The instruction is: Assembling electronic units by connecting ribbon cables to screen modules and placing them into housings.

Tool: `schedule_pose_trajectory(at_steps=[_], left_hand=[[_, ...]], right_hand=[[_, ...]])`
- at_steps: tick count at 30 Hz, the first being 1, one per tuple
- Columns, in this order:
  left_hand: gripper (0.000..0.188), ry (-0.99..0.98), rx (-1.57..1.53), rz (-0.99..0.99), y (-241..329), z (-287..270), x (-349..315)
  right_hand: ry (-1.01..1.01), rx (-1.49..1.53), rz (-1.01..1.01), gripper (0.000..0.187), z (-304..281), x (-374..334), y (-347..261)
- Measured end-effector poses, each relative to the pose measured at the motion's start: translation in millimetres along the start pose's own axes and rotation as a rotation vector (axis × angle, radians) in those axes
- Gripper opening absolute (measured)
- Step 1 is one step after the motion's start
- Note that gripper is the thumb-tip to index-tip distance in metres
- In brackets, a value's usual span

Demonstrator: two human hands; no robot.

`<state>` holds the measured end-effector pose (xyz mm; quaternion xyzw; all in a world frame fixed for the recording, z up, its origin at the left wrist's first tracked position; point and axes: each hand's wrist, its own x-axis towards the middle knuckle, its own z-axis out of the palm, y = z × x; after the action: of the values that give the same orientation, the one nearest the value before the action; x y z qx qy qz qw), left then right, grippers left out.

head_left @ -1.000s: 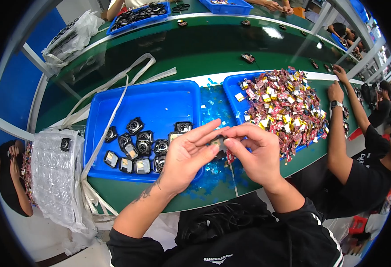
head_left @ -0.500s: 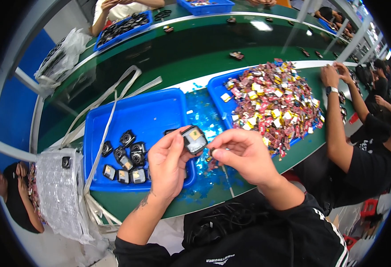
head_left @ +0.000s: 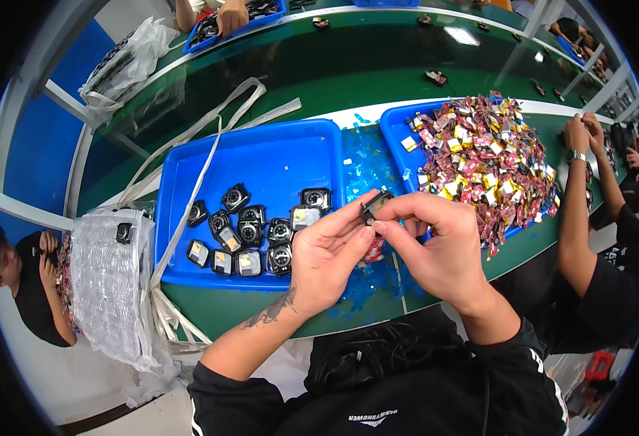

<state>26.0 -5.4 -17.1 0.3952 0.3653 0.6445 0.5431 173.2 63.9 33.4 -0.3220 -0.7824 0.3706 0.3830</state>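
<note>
A black smartwatch case (head_left: pixel 377 206) is held up between my two hands, turned nearly edge-on. My left hand (head_left: pixel 323 261) grips it between thumb and fingers. Thumb and index finger of my right hand (head_left: pixel 439 236) pinch together at its near edge; whether a small part is between them is hidden. Below and to the left, a blue tray (head_left: pixel 283 156) holds several similar watch cases (head_left: pixel 250 227), some with round sensor backs up, others with grey and yellow insides showing. A second blue tray (head_left: pixel 398 120) to the right is heaped with small red, yellow and white electronic parts (head_left: pixel 486 171).
Blue film scraps (head_left: pixel 363 149) litter the green bench between the trays. White straps (head_left: pixel 207 156) cross the left tray. Bubble wrap (head_left: pixel 112 291) with one watch case (head_left: pixel 124 232) stands at left. A dark green belt (head_left: pixel 363 62) carries parts. A co-worker's arm (head_left: pixel 575 196) is at right.
The watch case has turned from face-up to nearly edge-on, and my hands have shifted right in the picture. The view has moved, showing more of the left tray's cases.
</note>
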Motion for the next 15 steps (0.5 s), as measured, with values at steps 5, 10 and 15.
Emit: schedule_pose_trajectory(at_steps=[5, 10, 15], left_hand=[[0.044, -0.014, 0.011, 0.052, -3.9, -1.9, -0.1], [0.044, -0.002, -0.009, 0.047, -3.9, -0.6, -1.4], [0.046, 0.05, 0.052, 0.037, -3.2, 4.3, -4.4]], right_hand=[[-0.003, 0.022, 0.005, 0.009, 1.3, 0.2, 0.8], [0.004, 0.041, 0.012, 0.008, 1.9, 1.5, 1.4], [-0.054, 0.055, 0.094, 0.007, -0.7, 2.6, 2.7]])
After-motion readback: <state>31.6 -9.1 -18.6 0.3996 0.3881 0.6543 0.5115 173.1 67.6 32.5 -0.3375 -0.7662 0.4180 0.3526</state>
